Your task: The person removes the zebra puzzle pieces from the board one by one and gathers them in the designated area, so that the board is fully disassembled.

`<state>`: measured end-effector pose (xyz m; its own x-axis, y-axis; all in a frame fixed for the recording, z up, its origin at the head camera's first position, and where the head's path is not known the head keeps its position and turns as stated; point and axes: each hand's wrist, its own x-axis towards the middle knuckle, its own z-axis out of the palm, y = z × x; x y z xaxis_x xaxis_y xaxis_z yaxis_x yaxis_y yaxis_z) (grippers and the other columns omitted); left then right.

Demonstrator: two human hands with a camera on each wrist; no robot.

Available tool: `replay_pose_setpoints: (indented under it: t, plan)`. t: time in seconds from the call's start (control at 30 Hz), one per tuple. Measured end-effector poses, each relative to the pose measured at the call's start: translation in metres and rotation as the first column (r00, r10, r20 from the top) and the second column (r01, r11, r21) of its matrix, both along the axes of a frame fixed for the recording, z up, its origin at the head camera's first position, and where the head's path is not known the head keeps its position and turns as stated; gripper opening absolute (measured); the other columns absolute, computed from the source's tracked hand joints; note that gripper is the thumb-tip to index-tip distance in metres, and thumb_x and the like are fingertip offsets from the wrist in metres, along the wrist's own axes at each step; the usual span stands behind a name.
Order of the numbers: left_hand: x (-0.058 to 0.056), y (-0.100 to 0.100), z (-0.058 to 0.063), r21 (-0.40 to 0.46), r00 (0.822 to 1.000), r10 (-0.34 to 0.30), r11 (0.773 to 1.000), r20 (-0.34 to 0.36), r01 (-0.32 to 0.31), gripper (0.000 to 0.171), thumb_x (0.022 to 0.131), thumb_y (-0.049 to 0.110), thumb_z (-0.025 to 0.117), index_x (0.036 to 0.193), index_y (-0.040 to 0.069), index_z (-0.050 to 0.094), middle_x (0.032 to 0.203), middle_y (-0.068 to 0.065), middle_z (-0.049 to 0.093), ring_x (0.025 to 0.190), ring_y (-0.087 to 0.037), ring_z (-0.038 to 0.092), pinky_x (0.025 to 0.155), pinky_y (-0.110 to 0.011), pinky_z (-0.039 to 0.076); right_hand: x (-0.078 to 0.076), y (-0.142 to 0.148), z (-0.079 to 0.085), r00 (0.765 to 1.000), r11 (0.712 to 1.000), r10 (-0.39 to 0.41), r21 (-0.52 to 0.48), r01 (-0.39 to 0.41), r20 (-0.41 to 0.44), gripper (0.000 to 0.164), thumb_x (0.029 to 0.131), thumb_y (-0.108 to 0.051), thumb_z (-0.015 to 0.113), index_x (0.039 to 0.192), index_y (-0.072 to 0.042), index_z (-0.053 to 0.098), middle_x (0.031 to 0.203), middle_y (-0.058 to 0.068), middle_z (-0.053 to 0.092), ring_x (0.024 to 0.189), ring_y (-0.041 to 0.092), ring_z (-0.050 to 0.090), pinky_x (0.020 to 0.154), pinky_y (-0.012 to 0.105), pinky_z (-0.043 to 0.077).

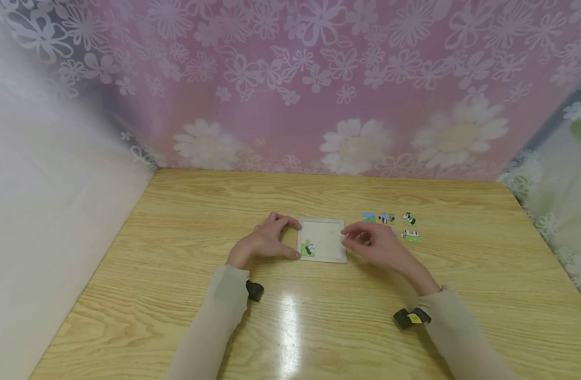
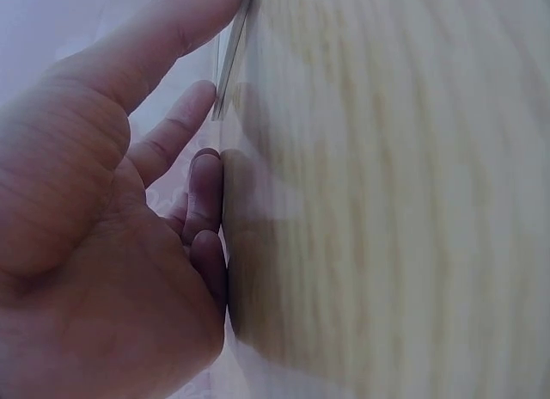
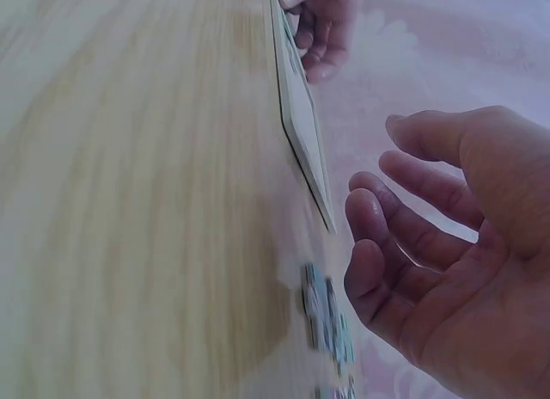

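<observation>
A shallow white puzzle tray (image 1: 322, 258) lies flat on the table, with one green puzzle piece (image 1: 307, 249) with black-and-white markings in its lower left corner. My left hand (image 1: 270, 238) rests on the table, its thumb and index finger spread along the tray's left edge, touching near the corners. Beside the right edge hovers my right hand (image 1: 373, 244); the right wrist view shows its fingers loosely bent, apart from the thumb, holding nothing. That hand partly hides the loose puzzle pieces behind it.
Several loose pieces lie right of the tray, among them a blue one (image 1: 368, 217), a black-and-white one (image 1: 409, 218) and a green-edged one (image 1: 411, 236). A floral curtain (image 1: 271, 95) hangs along the wooden table's (image 1: 186, 211) back edge.
</observation>
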<state>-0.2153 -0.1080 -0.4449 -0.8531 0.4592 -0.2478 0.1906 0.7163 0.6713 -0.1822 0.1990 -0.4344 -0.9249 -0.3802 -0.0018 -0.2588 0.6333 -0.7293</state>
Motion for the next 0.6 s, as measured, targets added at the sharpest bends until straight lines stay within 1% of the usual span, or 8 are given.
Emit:
replay_pose_setpoints:
  t: [0.13, 0.27, 0.47, 0.6]
  plan:
    - [-0.001, 0.001, -0.001, -0.003, 1.0, 0.0, 1.0, -0.002, 0.0, 0.059, 0.08, 0.042, 0.087, 0.131, 0.034, 0.058, 0.144, -0.004, 0.041, 0.132, -0.029, 0.042, 0.116, -0.058, 0.024, -0.001, -0.01, -0.002, 1.0, 1.0, 0.006, -0.005, -0.006, 0.02, 0.023, 0.097, -0.025, 0.071, 0.117, -0.013, 0.074, 0.099, 0.003, 0.073, 0.086, 0.014, 0.066, 0.072, 0.03, 0.052]
    - [-0.001, 0.001, -0.001, -0.006, 1.0, 0.002, 1.0, -0.001, -0.002, 0.06, 0.079, 0.042, 0.087, 0.131, 0.034, 0.059, 0.144, -0.004, 0.041, 0.132, -0.028, 0.042, 0.116, -0.057, 0.025, -0.003, -0.02, -0.003, 1.0, 1.0, 0.019, 0.004, -0.02, 0.02, 0.022, 0.097, -0.027, 0.071, 0.115, -0.014, 0.074, 0.098, 0.002, 0.073, 0.087, 0.013, 0.067, 0.074, 0.03, 0.052]
    - [-0.002, 0.001, 0.0, -0.014, 1.0, 0.005, 1.0, -0.003, -0.005, 0.06, 0.078, 0.043, 0.088, 0.13, 0.034, 0.059, 0.144, -0.004, 0.042, 0.132, -0.028, 0.043, 0.114, -0.055, 0.027, -0.006, -0.034, -0.003, 0.998, 0.998, 0.058, 0.008, -0.058, 0.024, 0.021, 0.098, -0.026, 0.069, 0.115, -0.014, 0.073, 0.099, 0.001, 0.073, 0.087, 0.014, 0.066, 0.075, 0.031, 0.052]
    - [-0.001, 0.002, 0.001, -0.016, 1.0, 0.003, 1.0, 0.004, -0.003, 0.06, 0.079, 0.042, 0.088, 0.131, 0.033, 0.059, 0.144, -0.005, 0.041, 0.132, -0.029, 0.042, 0.115, -0.056, 0.026, -0.007, -0.042, -0.003, 0.996, 0.996, 0.084, 0.01, -0.084, 0.019, 0.02, 0.097, -0.024, 0.07, 0.114, -0.014, 0.074, 0.098, 0.001, 0.072, 0.087, 0.013, 0.066, 0.076, 0.033, 0.053]
